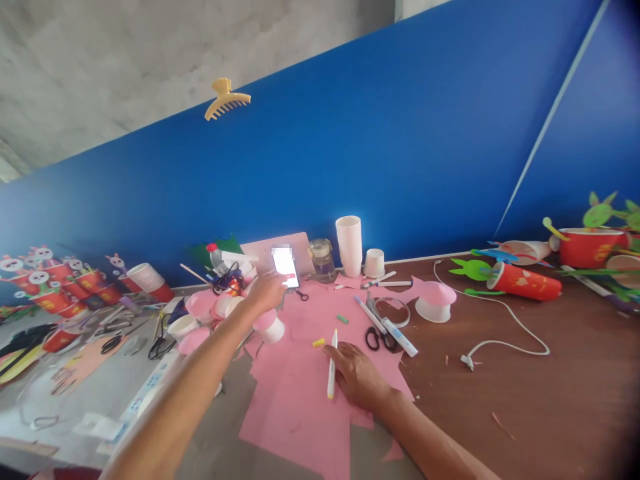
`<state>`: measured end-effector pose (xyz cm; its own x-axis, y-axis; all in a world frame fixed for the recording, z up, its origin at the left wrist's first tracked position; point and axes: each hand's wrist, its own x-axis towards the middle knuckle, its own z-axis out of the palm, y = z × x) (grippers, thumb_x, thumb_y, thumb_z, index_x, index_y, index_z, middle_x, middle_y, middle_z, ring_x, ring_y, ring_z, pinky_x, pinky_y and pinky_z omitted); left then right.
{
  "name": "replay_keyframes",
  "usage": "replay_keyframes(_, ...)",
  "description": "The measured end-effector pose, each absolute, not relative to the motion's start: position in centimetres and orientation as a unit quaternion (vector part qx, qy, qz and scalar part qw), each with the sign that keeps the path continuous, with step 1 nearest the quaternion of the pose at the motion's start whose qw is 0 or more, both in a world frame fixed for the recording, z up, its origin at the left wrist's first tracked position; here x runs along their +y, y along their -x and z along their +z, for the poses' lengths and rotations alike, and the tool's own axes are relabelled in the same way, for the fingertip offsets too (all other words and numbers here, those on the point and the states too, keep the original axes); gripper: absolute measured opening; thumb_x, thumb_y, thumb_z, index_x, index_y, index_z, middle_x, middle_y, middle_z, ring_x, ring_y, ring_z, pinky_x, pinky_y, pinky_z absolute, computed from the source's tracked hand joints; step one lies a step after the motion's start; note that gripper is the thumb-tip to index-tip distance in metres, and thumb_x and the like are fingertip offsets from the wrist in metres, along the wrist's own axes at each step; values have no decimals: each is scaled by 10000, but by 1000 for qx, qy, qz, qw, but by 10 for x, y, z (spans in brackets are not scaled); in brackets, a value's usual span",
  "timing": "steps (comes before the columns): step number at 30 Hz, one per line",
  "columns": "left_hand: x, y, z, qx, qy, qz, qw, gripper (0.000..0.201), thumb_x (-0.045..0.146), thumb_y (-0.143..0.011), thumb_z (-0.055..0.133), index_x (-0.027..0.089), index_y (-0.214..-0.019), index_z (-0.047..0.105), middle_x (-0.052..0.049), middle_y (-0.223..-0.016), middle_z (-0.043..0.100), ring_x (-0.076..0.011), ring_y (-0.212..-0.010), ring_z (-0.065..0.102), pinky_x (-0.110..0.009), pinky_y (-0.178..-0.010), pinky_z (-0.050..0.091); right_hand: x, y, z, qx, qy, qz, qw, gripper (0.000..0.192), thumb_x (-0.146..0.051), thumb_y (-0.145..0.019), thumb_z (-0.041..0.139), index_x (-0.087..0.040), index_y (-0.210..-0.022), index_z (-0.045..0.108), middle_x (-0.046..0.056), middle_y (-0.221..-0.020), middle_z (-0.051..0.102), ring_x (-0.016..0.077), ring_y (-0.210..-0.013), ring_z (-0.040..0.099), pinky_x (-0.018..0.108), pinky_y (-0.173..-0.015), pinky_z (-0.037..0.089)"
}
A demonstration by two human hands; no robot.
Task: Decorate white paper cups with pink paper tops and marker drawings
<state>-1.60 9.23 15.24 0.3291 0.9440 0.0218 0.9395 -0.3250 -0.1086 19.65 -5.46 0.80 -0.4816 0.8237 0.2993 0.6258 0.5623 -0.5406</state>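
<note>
My right hand (pixel 357 377) is closed around a white marker (pixel 332 367) with its yellow tip bared and pointing away from me. The marker is above pink paper (pixel 300 413). A yellow cap (pixel 319 343) lies on the paper just left of that hand, and a short green piece (pixel 342 319) lies farther back. My left hand (pixel 270 291) reaches forward to a phone (pixel 285 263) that leans upright with its screen lit. Its fingertips are at the lower part of the screen, and the hand appears to hold nothing.
Black scissors (pixel 380 339) and a glue tube (pixel 400 337) lie right of the paper. Stacked white cups (pixel 349 247) and a glass jar (pixel 321 260) stand behind. A white cable (pixel 510 303) crosses the brown table. Pink-topped cups (pixel 270 327) crowd under my left arm.
</note>
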Motion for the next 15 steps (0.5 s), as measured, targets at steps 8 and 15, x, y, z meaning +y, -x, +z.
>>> replay_keyframes(8, 128, -80, 182, -439, 884, -115, 111, 315, 210, -936, 379, 177, -1135, 621, -96, -1257, 560, -208, -1113, 574, -302, -983, 433, -55, -196, 12, -837, 441, 188, 264, 625, -15, -706, 475, -180, -1308, 487, 74, -916, 633, 223, -903, 570, 364, -859, 459)
replay_keyframes(15, 158, -162, 205, -442, 885, -97, 106, 415, 133, -933, 334, 222, -1282, 538, -88, -1335, 546, -211, -1111, 590, -289, -903, 447, -54, -196, 14, -833, 449, 191, 261, 568, -60, -733, 480, -166, -1291, 502, 105, -971, 651, 246, -939, 577, 379, -876, 455)
